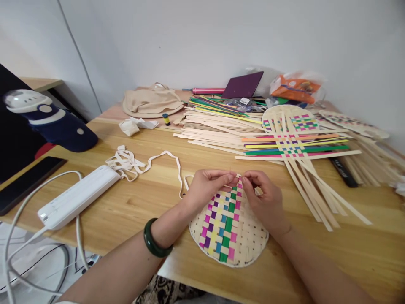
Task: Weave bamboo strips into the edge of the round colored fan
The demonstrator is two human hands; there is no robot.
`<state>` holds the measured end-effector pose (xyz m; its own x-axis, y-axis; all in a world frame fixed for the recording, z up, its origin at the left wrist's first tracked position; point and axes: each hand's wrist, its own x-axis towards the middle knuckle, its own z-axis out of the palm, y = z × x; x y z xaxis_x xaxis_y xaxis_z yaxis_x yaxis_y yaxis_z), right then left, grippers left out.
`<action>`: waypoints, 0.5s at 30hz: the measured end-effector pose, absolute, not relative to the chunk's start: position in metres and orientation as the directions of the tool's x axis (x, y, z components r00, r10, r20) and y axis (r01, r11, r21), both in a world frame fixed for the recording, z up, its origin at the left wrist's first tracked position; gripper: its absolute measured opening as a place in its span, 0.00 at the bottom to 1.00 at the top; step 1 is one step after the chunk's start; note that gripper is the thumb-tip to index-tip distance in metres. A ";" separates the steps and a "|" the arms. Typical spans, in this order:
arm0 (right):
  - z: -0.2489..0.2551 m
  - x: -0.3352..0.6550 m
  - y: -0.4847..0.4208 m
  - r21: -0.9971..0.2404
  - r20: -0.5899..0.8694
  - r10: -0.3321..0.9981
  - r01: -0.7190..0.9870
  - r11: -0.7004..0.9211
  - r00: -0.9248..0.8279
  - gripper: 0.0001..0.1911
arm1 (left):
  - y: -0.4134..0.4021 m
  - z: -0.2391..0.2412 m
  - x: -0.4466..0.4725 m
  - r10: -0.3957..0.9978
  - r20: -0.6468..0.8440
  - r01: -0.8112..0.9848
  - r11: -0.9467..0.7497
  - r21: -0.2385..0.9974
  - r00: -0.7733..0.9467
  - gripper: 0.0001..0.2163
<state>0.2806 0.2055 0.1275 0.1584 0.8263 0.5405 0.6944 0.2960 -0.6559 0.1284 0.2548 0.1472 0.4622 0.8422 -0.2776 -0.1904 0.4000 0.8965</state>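
A round woven fan piece point(218, 228) lies on the table before me, with pink, purple, yellow, blue and green strips among pale ones. My left hand point(207, 188), a dark green bangle at its wrist, is closed in a pinch at the piece's far edge. Opposite it, my right hand point(264, 198) grips the same edge between thumb and fingers. A thin, needle-like line stands up by the left fingertips, too fine to be sure of. A cream cloth tape point(164, 155) runs from a loose heap toward the piece's far side; its end is hidden behind my left hand.
Beyond my right hand lies a half-woven strip lattice point(292, 145). Pale strips point(209, 131) are stacked behind. A thread spool point(166, 119) and a beige hat-like cloth point(152, 101) stand at the back. Leftward are a white power strip point(79, 196), a phone point(28, 183) and a blue bottle point(63, 126).
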 end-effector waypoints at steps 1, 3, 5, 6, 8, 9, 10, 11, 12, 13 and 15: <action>0.127 0.281 0.206 -0.661 0.538 0.827 0.690 0.293 0.164 0.02 | 0.254 0.147 0.128 0.840 -0.281 -0.183 0.402 0.897 0.465 0.11; 0.128 0.282 0.207 -0.660 0.544 0.822 0.690 0.297 0.168 0.02 | 0.253 0.145 0.129 0.838 -0.280 -0.161 0.393 0.905 0.469 0.11; 0.129 0.282 0.207 -0.646 0.563 0.810 0.698 0.308 0.164 0.02 | 0.251 0.143 0.129 0.835 -0.270 -0.144 0.378 0.914 0.479 0.11; 0.129 0.282 0.206 -0.638 0.574 0.803 0.704 0.313 0.163 0.02 | 0.251 0.142 0.129 0.833 -0.266 -0.141 0.375 0.916 0.486 0.11; 0.131 0.283 0.206 -0.627 0.587 0.794 0.710 0.320 0.161 0.02 | 0.250 0.140 0.130 0.827 -0.263 -0.146 0.378 0.914 0.496 0.12; 0.131 0.283 0.205 -0.627 0.588 0.793 0.710 0.321 0.160 0.02 | 0.250 0.140 0.130 0.826 -0.263 -0.151 0.382 0.912 0.499 0.12; 0.131 0.283 0.205 -0.628 0.588 0.793 0.708 0.323 0.160 0.02 | 0.250 0.139 0.130 0.825 -0.264 -0.156 0.385 0.909 0.499 0.12; 0.131 0.283 0.205 -0.630 0.585 0.795 0.706 0.324 0.157 0.02 | 0.251 0.139 0.130 0.826 -0.265 -0.161 0.388 0.907 0.498 0.12; 0.131 0.283 0.205 -0.631 0.583 0.798 0.704 0.326 0.153 0.02 | 0.251 0.139 0.130 0.827 -0.266 -0.165 0.390 0.906 0.496 0.12; 0.131 0.283 0.206 -0.632 0.580 0.801 0.702 0.329 0.147 0.02 | 0.251 0.139 0.130 0.828 -0.265 -0.167 0.390 0.906 0.494 0.12; 0.129 0.283 0.206 -0.634 0.571 0.811 0.697 0.335 0.129 0.02 | 0.251 0.139 0.129 0.828 -0.259 -0.171 0.386 0.907 0.498 0.11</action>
<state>0.2830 0.2062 0.1294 0.1290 0.8109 0.5707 0.6967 0.3354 -0.6341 0.1294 0.2513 0.1394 0.4978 0.8278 -0.2587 -0.1705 0.3859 0.9067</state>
